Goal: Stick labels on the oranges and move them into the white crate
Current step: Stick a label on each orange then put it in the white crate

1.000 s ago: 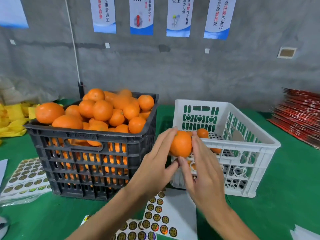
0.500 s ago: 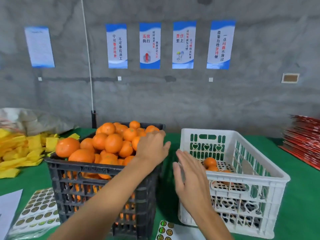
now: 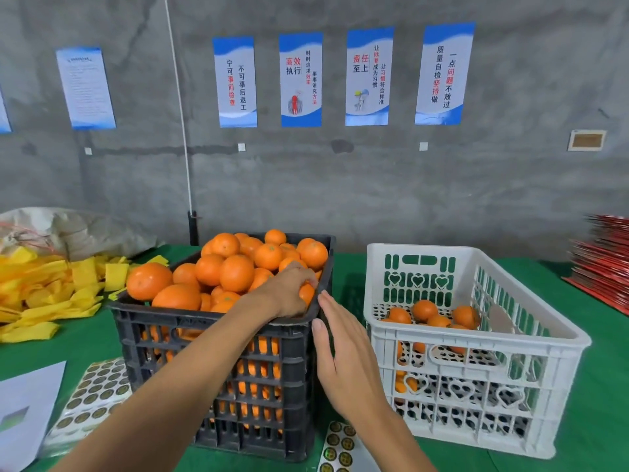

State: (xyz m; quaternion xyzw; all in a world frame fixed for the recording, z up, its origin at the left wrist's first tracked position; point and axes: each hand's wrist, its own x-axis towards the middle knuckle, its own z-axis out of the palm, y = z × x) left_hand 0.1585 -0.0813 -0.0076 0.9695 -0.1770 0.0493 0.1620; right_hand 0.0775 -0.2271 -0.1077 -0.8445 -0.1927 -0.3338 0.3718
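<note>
Reaching over the black crate (image 3: pixel 218 338) rim, left hand (image 3: pixel 289 294) curling round an orange (image 3: pixel 307 292), fingertips hidden. Hovering flat-fingered, right hand (image 3: pixel 343 362) between black and white crate (image 3: pixel 476 338). Label sheet (image 3: pixel 337 444) partly cut off below.

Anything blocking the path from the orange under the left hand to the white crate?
Mostly clear. The left hand grips an orange at the black crate's right edge. The open right hand hovers in the gap before the white crate, whose top is open; only the two rims need clearing.

full crate (image 3: pixel 218 335) left, crate (image 3: pixel 476 352) right, label sheets (image 3: pixel 95 393) before them
</note>
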